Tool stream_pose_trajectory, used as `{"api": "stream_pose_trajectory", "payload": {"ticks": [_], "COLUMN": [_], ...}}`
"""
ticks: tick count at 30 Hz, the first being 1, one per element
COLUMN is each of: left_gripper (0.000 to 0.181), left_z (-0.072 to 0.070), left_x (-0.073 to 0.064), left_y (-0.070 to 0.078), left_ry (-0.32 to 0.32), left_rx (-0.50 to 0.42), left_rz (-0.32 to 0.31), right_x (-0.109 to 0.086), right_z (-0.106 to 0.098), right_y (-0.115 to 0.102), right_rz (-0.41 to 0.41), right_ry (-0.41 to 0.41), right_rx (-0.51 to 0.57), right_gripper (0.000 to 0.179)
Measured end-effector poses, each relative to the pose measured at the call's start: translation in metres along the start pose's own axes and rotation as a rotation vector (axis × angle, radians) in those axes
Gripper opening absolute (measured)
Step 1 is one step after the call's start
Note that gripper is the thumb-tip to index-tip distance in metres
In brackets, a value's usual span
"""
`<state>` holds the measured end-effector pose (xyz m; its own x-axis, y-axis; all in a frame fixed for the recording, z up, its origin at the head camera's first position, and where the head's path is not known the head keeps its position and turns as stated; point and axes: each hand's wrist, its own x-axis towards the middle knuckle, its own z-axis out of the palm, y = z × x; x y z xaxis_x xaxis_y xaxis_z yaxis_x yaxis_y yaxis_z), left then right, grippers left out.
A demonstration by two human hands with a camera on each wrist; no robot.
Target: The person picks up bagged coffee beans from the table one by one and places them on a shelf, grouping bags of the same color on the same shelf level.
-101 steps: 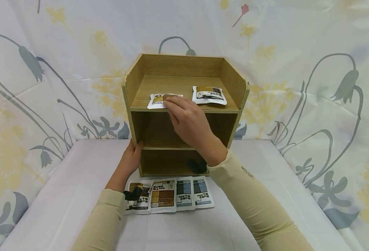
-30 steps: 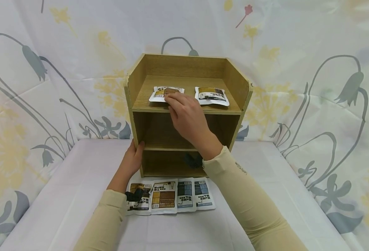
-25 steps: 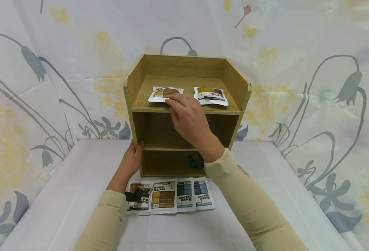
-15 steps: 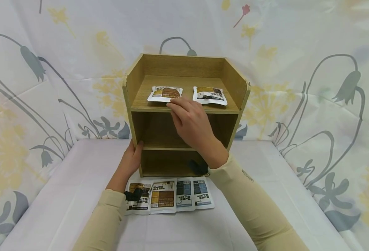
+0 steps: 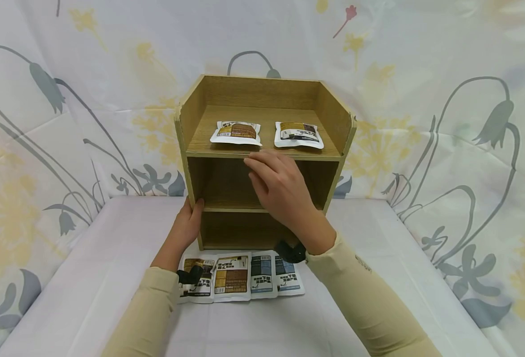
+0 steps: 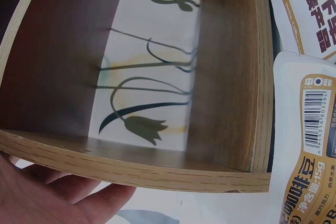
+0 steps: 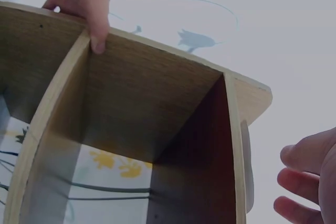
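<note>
A small wooden shelf unit (image 5: 262, 91) stands upright on the white-covered table. My left hand (image 5: 186, 225) grips its left side panel, thumb on the inner face and fingers outside, as the right wrist view also shows. On the top board lie two flat white-edged pouches: a brown-and-gold one (image 5: 237, 132) on the left and a gold, white and black one (image 5: 299, 134) on the right. My right hand (image 5: 282, 188) hovers before the upper compartment, just below the left pouch. Its fingers are loosely bent with nothing between them.
Overlapping in a row before the shelf lie several more pouches, brown ones (image 5: 231, 280) at left and blue ones (image 5: 262, 277) at right. Two compartments open toward me under the top board. A flower-printed cloth (image 5: 401, 59) hangs behind.
My right hand has let go of the left pouch and drawn back, down and to the right. That pouch has moved farther back on the top board. The left hand keeps its place.
</note>
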<state>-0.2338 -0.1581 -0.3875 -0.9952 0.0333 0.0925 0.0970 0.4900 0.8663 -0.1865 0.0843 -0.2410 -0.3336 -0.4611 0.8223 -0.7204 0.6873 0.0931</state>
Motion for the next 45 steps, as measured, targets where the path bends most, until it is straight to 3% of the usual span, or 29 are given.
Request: {"api": "stream_pose_trajectory", "payload": {"ticks": [21,37,45], "left_gripper": [0.069,0.069,0.070], "left_z": [0.001,0.001,0.001], "left_x": [-0.001,0.000,0.001], "left_y": [0.000,0.000,-0.001], "left_ry": [-0.001,0.005,-0.008], "left_rx": [-0.008,-0.007,-0.013], "left_rz": [0.008,0.003,-0.010], "right_x": [-0.038,-0.067,-0.077], "right_z": [-0.006,-0.004,0.000], "right_y": [-0.007,-0.007,-0.007], "right_rz": [-0.006,0.053,0.057], "right_ry": [-0.096,-0.192,-0.200], "right_rx": [0.032,0.041,0.047], "right_gripper": [0.032,0.037,0.037]}}
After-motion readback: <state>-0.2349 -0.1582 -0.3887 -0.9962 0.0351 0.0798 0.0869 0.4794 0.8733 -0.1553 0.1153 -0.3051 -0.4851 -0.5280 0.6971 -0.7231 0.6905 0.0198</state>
